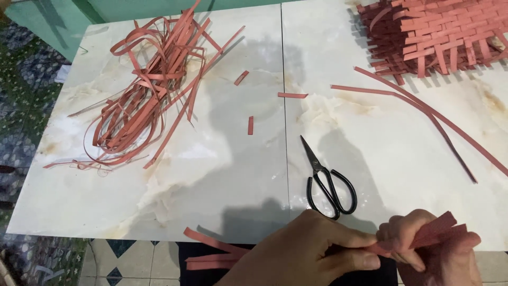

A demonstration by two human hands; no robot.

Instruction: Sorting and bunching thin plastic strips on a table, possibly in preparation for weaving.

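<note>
At the bottom of the frame, the left hand (301, 251) and the right hand (434, 249) are meeting over a small bundle of red strips (436, 230). The left hand's thumb and forefinger are pinching down on the bundle where it passes between the two hands, and the right hand's fingers are curling around it, so both hands are clamped on the same strips. The far ends of the strips are fanning out past the right hand toward the lower right, while the other ends (209, 254) are sticking out to the left below the near edge of the bench (159, 201).

The bench is showing a pale marbled top made of two slabs with a seam running down the middle. Black-handled scissors (325, 182) are lying shut just above the hands, blades pointing to the upper left. A loose tangle of red strips (148, 90) is sprawling across the upper left of the frame. A partly woven piece (439, 34) of the same red material is sitting in the upper right corner. Two long strips (423, 108) are trailing from near it down toward the right edge. A few short offcuts (251, 125) are lying scattered near the centre.
</note>
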